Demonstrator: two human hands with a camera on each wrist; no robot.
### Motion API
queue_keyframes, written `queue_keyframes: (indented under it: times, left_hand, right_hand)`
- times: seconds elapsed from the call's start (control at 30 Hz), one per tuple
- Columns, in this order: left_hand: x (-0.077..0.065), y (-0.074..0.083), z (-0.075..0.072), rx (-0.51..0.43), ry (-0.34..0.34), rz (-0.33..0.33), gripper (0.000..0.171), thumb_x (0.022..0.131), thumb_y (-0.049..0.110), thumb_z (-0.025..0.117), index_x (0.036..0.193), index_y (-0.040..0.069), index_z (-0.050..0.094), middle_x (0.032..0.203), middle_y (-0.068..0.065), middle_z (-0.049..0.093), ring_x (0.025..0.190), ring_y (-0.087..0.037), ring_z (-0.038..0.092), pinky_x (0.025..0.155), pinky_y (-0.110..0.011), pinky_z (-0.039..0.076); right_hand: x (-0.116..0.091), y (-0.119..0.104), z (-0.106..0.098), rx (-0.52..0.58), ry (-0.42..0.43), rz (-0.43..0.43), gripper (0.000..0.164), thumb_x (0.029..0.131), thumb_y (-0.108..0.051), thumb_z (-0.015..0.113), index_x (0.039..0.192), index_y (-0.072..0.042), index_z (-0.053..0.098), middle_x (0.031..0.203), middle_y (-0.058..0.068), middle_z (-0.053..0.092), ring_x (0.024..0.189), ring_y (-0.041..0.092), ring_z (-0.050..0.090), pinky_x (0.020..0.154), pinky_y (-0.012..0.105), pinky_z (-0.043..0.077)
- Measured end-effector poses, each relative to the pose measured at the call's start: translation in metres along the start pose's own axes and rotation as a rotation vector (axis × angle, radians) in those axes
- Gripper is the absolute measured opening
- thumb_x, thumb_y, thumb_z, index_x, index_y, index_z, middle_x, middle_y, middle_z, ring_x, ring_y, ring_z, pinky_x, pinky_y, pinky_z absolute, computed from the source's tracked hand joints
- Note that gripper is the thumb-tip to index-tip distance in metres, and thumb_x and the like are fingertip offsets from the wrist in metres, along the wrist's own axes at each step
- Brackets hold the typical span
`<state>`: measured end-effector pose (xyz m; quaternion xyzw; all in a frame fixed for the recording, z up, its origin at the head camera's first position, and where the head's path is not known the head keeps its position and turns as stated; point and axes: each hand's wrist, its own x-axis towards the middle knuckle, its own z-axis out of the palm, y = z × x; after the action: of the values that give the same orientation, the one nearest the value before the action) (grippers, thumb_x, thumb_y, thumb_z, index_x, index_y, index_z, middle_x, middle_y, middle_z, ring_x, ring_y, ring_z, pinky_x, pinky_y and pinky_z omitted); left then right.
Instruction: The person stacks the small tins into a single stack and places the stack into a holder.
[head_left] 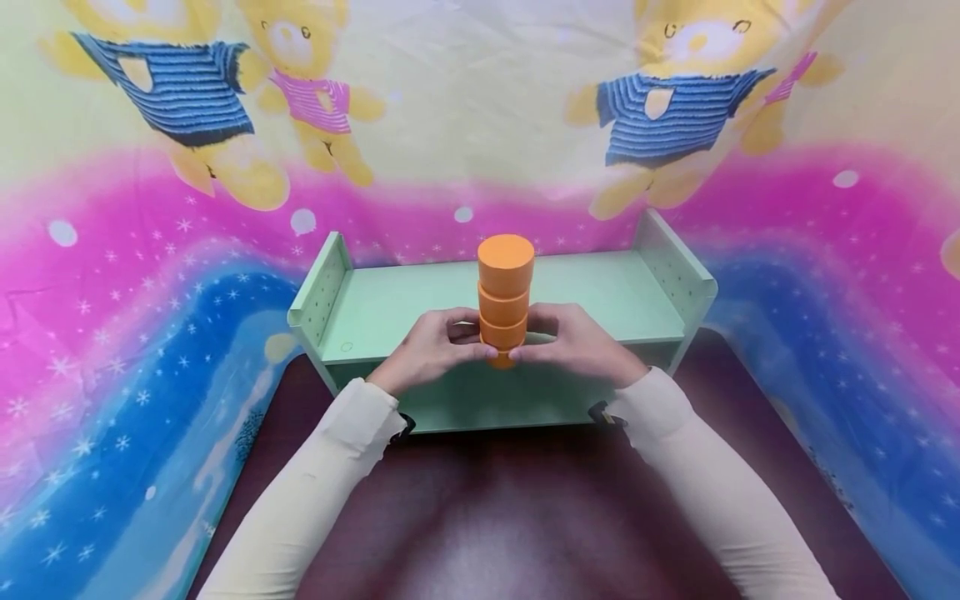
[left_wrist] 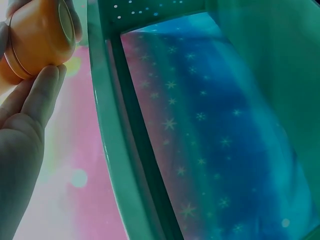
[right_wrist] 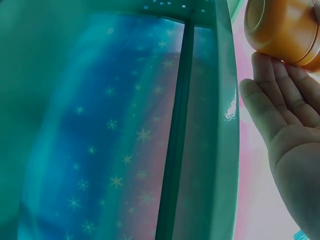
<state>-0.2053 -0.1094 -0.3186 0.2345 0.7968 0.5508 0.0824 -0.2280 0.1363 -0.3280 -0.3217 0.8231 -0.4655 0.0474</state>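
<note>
Both hands hold a column of orange round containers [head_left: 504,304], stacked one on another, upright in front of the green shelf unit [head_left: 420,304]. My left hand [head_left: 442,342] grips the lower part of the column from the left, thumb in front and fingers behind. From the right, my right hand [head_left: 570,343] holds the same part, its thumb near the left thumb. In the right wrist view, fairly straight fingers [right_wrist: 280,90] touch the side of the lowest container [right_wrist: 280,30]. The left wrist view shows its rounded base [left_wrist: 65,20] with fingers beside it.
The green shelf unit has raised, perforated side panels [head_left: 678,262] and a lower level under its top board. It stands on a dark reddish-brown table [head_left: 480,517]. A cloth backdrop [head_left: 472,100] with printed bears hangs behind and along both sides.
</note>
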Motion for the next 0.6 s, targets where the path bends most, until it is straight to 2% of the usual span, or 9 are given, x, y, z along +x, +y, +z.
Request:
queue_keyframes:
  times: [0.17,0.6]
  left_hand:
    - [0.004,-0.001,-0.002,0.004,0.003,-0.019,0.05,0.086,0.014,0.081,0.131,0.002,0.062,0.126,-0.011,0.067,0.115,-0.023,0.065,0.096,-0.035,0.055]
    - [0.009,-0.003,-0.005,0.017,0.005,-0.053,0.053,0.088,0.015,0.078,0.135,0.003,0.058,0.132,-0.011,0.063,0.121,-0.026,0.062,0.097,-0.039,0.055]
  right_hand:
    - [0.004,0.002,-0.002,0.019,-0.003,-0.018,0.049,0.085,-0.024,0.083,0.128,-0.007,0.066,0.126,0.005,0.067,0.122,0.025,0.061,0.107,0.049,0.047]
    - [0.012,0.004,-0.003,0.036,-0.012,0.004,0.05,0.085,-0.024,0.083,0.128,-0.006,0.065,0.127,0.007,0.067,0.123,0.026,0.06,0.107,0.048,0.046]
